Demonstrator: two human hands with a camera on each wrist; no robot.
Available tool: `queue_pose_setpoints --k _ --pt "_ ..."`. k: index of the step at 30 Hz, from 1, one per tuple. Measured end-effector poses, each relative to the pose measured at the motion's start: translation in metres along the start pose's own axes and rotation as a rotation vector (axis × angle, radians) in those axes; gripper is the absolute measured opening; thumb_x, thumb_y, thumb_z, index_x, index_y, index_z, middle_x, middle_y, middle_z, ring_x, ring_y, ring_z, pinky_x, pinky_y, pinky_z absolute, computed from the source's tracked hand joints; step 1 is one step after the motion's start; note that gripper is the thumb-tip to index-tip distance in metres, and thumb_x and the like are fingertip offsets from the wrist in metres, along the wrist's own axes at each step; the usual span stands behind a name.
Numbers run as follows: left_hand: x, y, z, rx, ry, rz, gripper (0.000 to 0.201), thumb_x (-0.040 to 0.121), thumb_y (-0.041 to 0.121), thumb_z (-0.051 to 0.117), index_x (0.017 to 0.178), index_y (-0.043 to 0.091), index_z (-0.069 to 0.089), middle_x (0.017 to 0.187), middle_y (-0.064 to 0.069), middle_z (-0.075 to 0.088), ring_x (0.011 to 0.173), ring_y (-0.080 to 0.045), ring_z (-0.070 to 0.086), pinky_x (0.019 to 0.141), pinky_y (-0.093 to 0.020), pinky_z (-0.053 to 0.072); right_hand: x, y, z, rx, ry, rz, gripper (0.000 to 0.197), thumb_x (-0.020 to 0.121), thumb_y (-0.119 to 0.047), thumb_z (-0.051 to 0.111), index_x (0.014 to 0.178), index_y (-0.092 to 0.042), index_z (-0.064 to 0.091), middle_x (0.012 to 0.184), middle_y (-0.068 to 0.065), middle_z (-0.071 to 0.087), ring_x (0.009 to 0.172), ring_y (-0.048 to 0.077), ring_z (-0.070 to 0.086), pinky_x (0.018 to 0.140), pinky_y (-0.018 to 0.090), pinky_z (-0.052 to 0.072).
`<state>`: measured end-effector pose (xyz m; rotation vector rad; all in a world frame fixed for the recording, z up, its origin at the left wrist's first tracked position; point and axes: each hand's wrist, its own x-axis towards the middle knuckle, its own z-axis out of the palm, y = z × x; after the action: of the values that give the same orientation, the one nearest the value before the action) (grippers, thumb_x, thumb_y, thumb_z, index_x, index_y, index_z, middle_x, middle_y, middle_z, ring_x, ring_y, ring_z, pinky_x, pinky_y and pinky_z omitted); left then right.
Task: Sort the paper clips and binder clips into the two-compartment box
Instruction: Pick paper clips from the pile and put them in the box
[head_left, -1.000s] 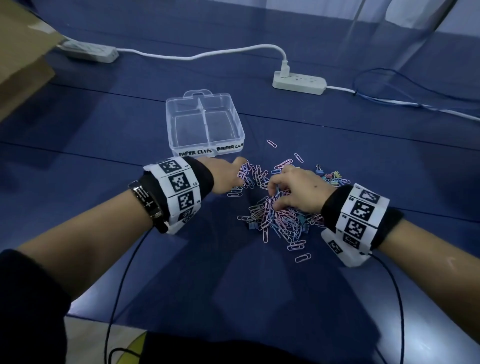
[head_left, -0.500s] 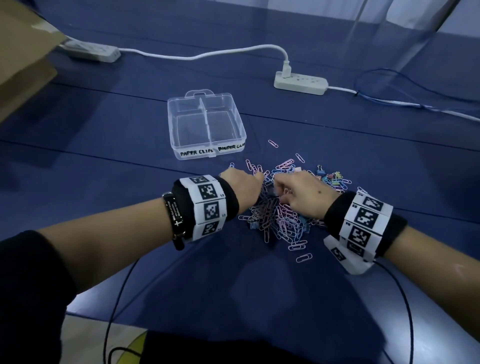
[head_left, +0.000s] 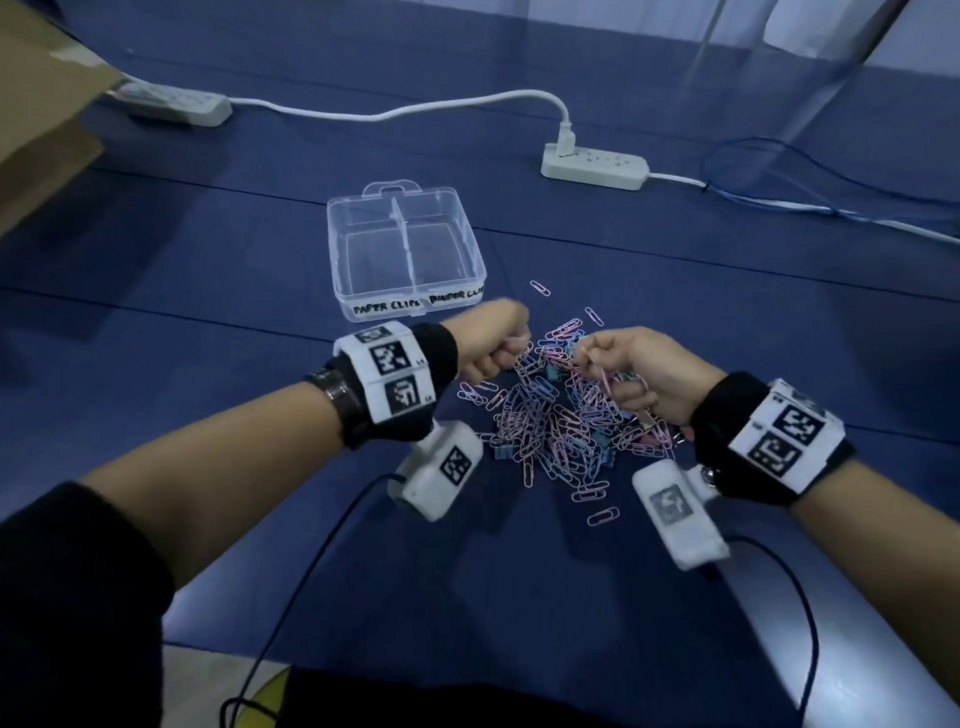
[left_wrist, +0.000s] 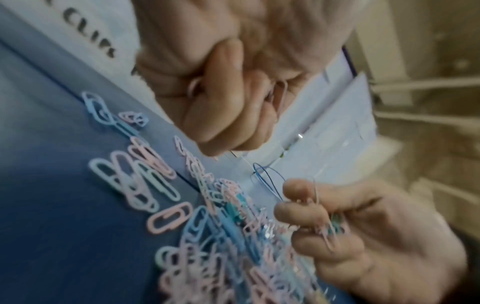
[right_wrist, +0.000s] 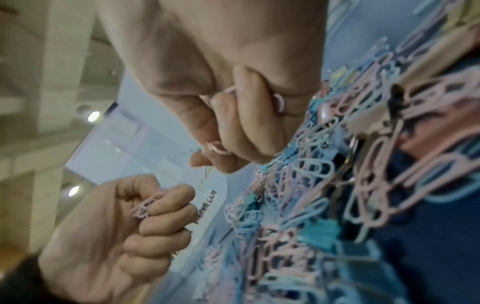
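Since both hands, left hand (head_left: 491, 340) and right hand (head_left: 636, 376), are clenched on paper clips (head_left: 558, 423) just beside the box (head_left: 410, 304), drop them in the "PAPER CLIPS" side, no binder clips mixed in.

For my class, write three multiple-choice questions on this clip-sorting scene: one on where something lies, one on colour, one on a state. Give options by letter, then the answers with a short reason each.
1. Where does the clip pile lie relative to the clear box?
A. Inside it
B. On the near side, towards the person
C. Behind it, by the power strip

2. What colours are most of the loose paper clips?
A. Pink and pale blue
B. Red and black
C. Green and yellow

3. What is in the box's two compartments?
A. Both are full
B. One is half full
C. Both are empty

Answers:
1 B: the pile sits on the blue cloth between the box and the hands.
2 A: the left wrist view shows pink and pale blue clips.
3 C: only bare plastic shows through both compartments.
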<state>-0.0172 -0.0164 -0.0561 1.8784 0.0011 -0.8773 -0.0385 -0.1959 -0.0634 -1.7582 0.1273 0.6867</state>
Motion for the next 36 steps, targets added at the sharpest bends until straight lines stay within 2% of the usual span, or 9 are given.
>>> queue_pose_setpoints --k 6,11,13,17,20,25,29,32,36 --pt "-0.003 -0.003 -0.020 -0.592 -0.113 0.084 0.027 0.082 0.010 0.022 0.061 0.012 0.040 0.042 0.003 0.043 0.027 -0.004 0.025 0.030 -0.005 0.015 0.002 -0.002 -0.007 0.336 -0.079 0.078 0.029 0.090 -0.004 0.026 0.071 -0.015 0.045 0.044 -0.008 0.038 0.032 0.004 0.029 0.027 0.012 0.016" --pt "-0.004 -0.004 -0.037 -0.669 -0.097 0.054 0.030 0.087 0.017 0.026 0.062 0.014 0.041 0.041 0.006 0.044 0.024 -0.002 0.026 0.027 -0.004 0.015 -0.002 -0.007 -0.004 0.474 -0.194 0.124 0.015 0.078 -0.012 0.034 0.065 -0.013 0.041 0.041 -0.006 0.037 0.029 0.006 0.034 0.023 0.012 0.021" --pt "-0.002 -0.002 -0.055 -0.682 0.049 0.042 0.034 0.093 0.019 0.027 0.061 0.017 0.036 0.038 0.007 0.042 0.023 -0.002 0.024 0.026 -0.005 0.013 -0.003 -0.009 -0.003 0.485 -0.216 0.147 0.013 0.075 -0.018 0.037 0.064 -0.012 0.042 0.043 -0.004 0.041 0.028 0.005 0.035 0.024 0.011 0.022" --pt "0.005 0.003 -0.091 -0.677 0.564 0.134 0.034 0.092 0.010 0.029 0.059 0.018 0.033 0.047 0.003 0.037 0.024 -0.006 0.024 0.032 -0.007 0.016 0.000 -0.010 -0.002 0.403 -0.185 0.186 0.034 0.095 -0.027 0.036 0.066 -0.013 0.044 0.046 -0.005 0.047 0.027 0.002 0.033 0.023 0.011 0.022" --pt "0.013 0.005 -0.105 -0.459 0.824 0.105 0.027 0.095 0.011 0.030 0.071 0.013 0.042 0.057 0.000 0.033 0.042 -0.014 0.036 0.039 -0.016 0.028 0.001 -0.014 0.001 0.321 -0.178 0.164 0.026 0.097 -0.018 0.037 0.077 -0.010 0.052 0.051 -0.005 0.049 0.027 0.000 0.031 0.023 0.010 0.021" --pt "0.018 -0.004 -0.096 -0.060 0.796 0.093 0.033 0.095 0.006 0.034 0.065 0.018 0.042 0.073 -0.007 0.050 0.073 -0.021 0.048 0.067 -0.021 0.042 0.005 -0.017 0.010 -0.041 -0.061 0.105 0.024 0.097 -0.009 0.036 0.089 -0.010 0.058 0.048 -0.008 0.040 0.029 0.001 0.023 0.027 0.010 0.015" --pt "0.010 -0.007 -0.088 0.200 0.709 0.053 0.031 0.092 0.005 0.039 0.118 0.008 0.056 0.131 -0.016 0.054 0.122 -0.032 0.050 0.103 -0.035 0.040 0.005 -0.020 0.025 -0.544 0.074 -0.046 0.020 0.092 -0.026 0.053 0.078 -0.014 0.062 0.052 -0.006 0.039 0.041 0.008 0.033 0.038 0.015 0.026" --pt "-0.004 -0.005 -0.083 0.569 0.701 0.096 0.028 0.089 0.008 0.046 0.112 0.009 0.062 0.132 -0.014 0.055 0.125 -0.032 0.045 0.107 -0.033 0.032 0.009 -0.020 0.031 -0.788 0.102 -0.135 0.016 0.087 -0.032 0.060 0.083 -0.017 0.062 0.078 -0.004 0.057 0.074 0.013 0.053 0.063 0.024 0.039" --pt "-0.031 -0.001 -0.074 0.871 0.531 0.039 0.010 0.084 0.008 0.052 0.088 0.014 0.059 0.098 -0.010 0.066 0.095 -0.029 0.057 0.083 -0.032 0.047 0.012 -0.019 0.037 -0.854 0.063 -0.161 0.013 0.082 -0.027 0.067 0.087 -0.018 0.059 0.070 -0.010 0.046 0.058 0.008 0.043 0.055 0.024 0.033"
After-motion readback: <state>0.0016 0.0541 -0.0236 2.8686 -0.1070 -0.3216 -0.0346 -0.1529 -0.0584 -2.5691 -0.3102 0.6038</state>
